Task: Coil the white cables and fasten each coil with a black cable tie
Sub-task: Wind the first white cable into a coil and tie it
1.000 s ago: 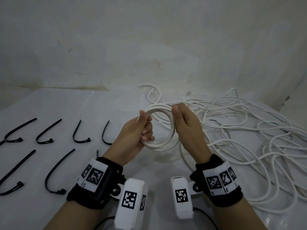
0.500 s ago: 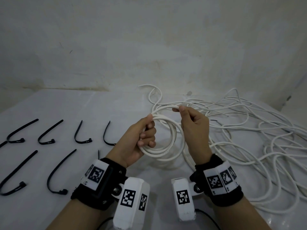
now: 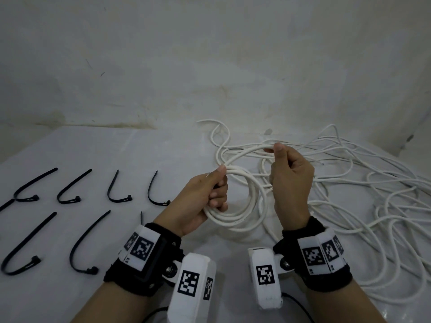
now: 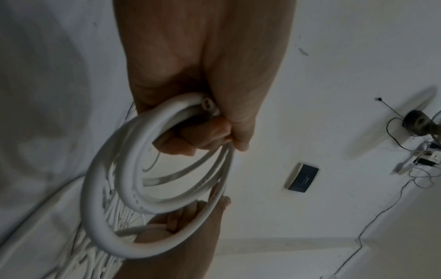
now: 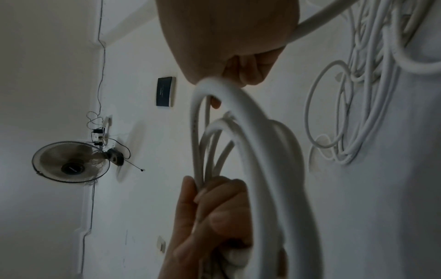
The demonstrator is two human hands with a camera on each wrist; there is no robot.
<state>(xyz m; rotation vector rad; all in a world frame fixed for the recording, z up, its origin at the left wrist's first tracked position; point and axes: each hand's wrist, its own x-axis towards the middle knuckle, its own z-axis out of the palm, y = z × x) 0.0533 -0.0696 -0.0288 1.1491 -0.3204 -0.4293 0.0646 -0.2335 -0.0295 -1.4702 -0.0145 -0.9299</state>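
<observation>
Left hand (image 3: 200,201) grips coil (image 3: 235,201) at its left side, fingers curled through ring, thumb (image 3: 219,171) pressed on top strands. Coil held above table (image 3: 93,145), ring roughly upright, facing person. Right hand (image 3: 289,183) pinches single strand (image 3: 247,151) between thumb and forefinger at coil's upper right; other fingers curled. Strand arcs left toward left thumb. Loose cable pile (image 3: 363,187) spreads across table's right half to right edge. Cable ties (image 3: 74,190) lie in two rows near left edge, well apart from coil. Bare table between ties and hands.
</observation>
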